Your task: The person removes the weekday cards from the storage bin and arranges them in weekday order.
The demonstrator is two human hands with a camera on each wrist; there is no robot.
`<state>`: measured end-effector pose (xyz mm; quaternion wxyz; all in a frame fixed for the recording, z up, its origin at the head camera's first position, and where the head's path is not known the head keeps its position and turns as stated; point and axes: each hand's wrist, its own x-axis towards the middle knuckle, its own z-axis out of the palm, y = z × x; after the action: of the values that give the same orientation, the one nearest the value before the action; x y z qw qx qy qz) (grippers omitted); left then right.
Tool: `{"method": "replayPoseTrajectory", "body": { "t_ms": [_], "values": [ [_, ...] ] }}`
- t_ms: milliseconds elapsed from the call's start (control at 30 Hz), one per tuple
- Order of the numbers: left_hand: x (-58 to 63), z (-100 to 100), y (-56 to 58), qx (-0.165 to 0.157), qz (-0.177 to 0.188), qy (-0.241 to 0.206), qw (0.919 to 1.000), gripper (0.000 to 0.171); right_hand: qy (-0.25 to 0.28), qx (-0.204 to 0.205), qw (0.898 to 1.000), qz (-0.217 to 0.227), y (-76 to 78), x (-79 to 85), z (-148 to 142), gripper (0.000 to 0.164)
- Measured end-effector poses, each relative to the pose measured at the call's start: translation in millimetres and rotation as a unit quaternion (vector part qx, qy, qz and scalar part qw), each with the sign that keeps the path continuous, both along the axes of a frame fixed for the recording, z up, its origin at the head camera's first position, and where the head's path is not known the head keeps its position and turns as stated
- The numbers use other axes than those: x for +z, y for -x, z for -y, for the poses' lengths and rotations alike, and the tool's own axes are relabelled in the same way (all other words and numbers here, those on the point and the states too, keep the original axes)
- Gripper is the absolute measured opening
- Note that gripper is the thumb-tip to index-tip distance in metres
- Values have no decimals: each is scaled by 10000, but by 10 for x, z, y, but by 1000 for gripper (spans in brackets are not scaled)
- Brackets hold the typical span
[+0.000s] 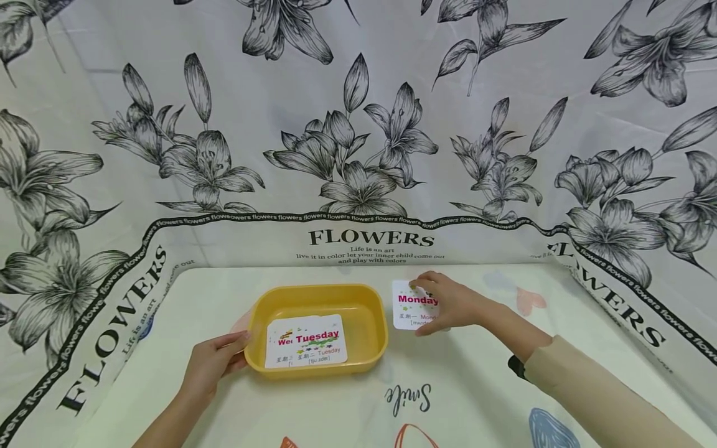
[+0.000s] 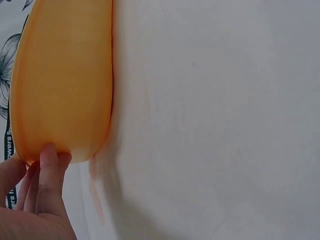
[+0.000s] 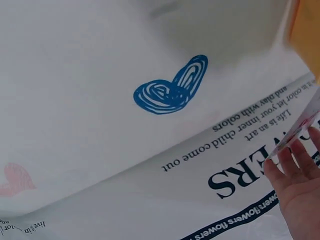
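Observation:
A yellow plastic tray (image 1: 366, 336) with rounded corners is in the middle of the head view. My left hand (image 1: 210, 361) grips its left end, thumb at the rim and fingers against the outer wall (image 2: 65, 100). Inside lie overlapping white word cards: the Tuesday card (image 1: 319, 339) on top, partly covering a card (image 1: 278, 358) whose print starts with "We". To the right of the tray, my right hand (image 1: 456, 302) holds a Monday card (image 1: 404, 311) between thumb and fingers, covering its right part. In the right wrist view, this card (image 3: 300, 122) appears nearly edge-on at the fingertips.
A pale cloth with printed hearts and the word "Smile" (image 1: 409, 398) covers the table. Behind and at both sides hangs a white curtain (image 1: 358, 186) with black flower drawings. A dark band (image 1: 516, 367) shows at the right wrist, by the beige sleeve.

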<state>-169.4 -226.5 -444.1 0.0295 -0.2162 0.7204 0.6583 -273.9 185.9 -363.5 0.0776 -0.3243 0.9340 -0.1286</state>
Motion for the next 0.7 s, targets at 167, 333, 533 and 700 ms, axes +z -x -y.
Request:
{"method": "replayPoseTrajectory", "body": {
  "t_ms": [167,333,533,700],
  "values": [
    [-12,0,6,9,34,0,10000,55,36,29,9998,170,84,-135,-1,87],
    [-19,-14,6,35,52,-71,10000,55,-126,-81,9994,323,182,-322,33,87],
    [-13,-27,2,60,98,-108,9999,58,-216,-176,9983,506,328,-538,111,89],
    [-17,3,14,74,217,-50,9997,57,-255,-300,9967,710,412,-653,210,88]
  ]
}}
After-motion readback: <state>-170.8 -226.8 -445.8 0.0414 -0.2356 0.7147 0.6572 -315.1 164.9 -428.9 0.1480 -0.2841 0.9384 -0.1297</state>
